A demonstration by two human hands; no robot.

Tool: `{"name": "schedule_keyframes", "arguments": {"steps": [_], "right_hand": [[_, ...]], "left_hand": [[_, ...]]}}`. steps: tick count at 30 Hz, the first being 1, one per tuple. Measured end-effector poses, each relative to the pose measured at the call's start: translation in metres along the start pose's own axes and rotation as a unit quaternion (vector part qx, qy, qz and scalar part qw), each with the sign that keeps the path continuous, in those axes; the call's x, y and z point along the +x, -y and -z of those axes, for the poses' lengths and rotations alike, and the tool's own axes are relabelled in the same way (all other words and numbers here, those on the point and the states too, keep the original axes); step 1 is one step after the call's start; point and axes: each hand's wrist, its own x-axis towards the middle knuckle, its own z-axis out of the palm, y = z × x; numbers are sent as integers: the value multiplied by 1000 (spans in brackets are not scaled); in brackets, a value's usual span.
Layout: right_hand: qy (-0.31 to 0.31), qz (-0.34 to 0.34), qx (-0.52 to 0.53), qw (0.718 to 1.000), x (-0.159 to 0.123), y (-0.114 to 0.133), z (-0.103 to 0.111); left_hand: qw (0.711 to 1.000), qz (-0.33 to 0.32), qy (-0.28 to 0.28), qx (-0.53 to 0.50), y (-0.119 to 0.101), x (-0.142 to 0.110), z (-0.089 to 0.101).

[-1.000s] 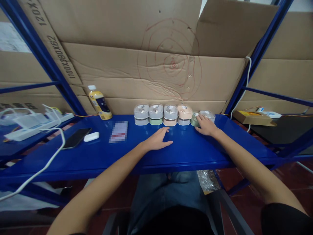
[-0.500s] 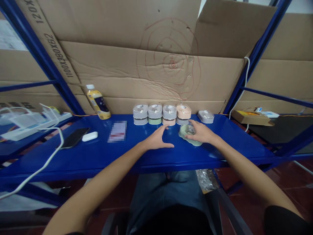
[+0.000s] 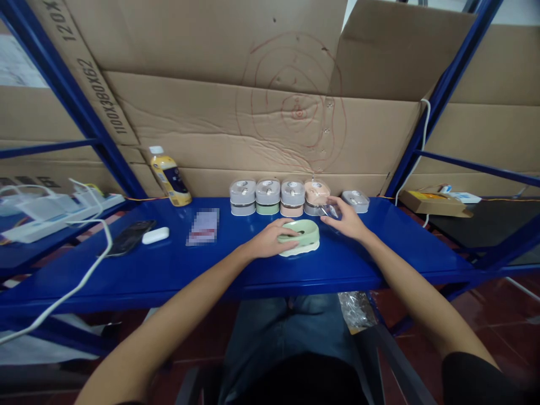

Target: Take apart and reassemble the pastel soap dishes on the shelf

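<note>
On the blue table, a pale green oval dish (image 3: 310,232) with a hollow top and a whitish rim at its base lies before me. My left hand (image 3: 272,239) grips its left end, fingers over the edge and into the hollow. To the upper right, my right hand (image 3: 346,221) holds a clear plastic lid (image 3: 331,211), hard to see against the table. The lid is apart from the dish, close to the front of the rightmost stack. Lidded oval boxes stand in stacks of two behind: grey (image 3: 243,197), grey over green (image 3: 268,197), grey over pink (image 3: 292,197), peach over grey (image 3: 317,193).
A single grey box (image 3: 355,201) sits right of the stacks. Leftward are a yellow drink bottle (image 3: 171,177), a blurred-out packet (image 3: 203,226), a white earphone case (image 3: 155,235), a dark phone (image 3: 129,237) and a white cable (image 3: 80,281). Cardboard (image 3: 189,124) backs the table.
The green dish has moved left into my left hand, which has closed on it. The clear lid has come off and moved up and right with my right hand.
</note>
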Motion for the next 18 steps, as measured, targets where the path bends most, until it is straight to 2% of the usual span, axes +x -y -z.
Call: {"name": "schedule_keyframes", "arguments": {"steps": [2, 4, 7, 9, 12, 16, 18], "right_hand": [[0, -12, 2, 1000, -1, -6, -1], [-5, -21, 9, 1000, 0, -10, -2], [-17, -40, 34, 998, 1, -16, -3], [-20, -51, 50, 997, 1, -19, -3], [-13, -55, 56, 997, 2, -20, -1], [-17, -50, 73, 996, 3, -18, 4], [-26, -50, 93, 994, 3, -16, 6]], "left_hand": [[1000, -4, -30, -9, 1, 1, 2], [996, 7, -87, -28, 5, 2, 4], [978, 76, -190, -46, 16, 6, 8], [967, 124, -219, -28, 21, 6, 11], [974, 122, -191, 18, 20, 4, 13], [996, 25, -74, 35, 2, -3, 9], [998, 4, -35, 45, -7, -4, 5]]}}
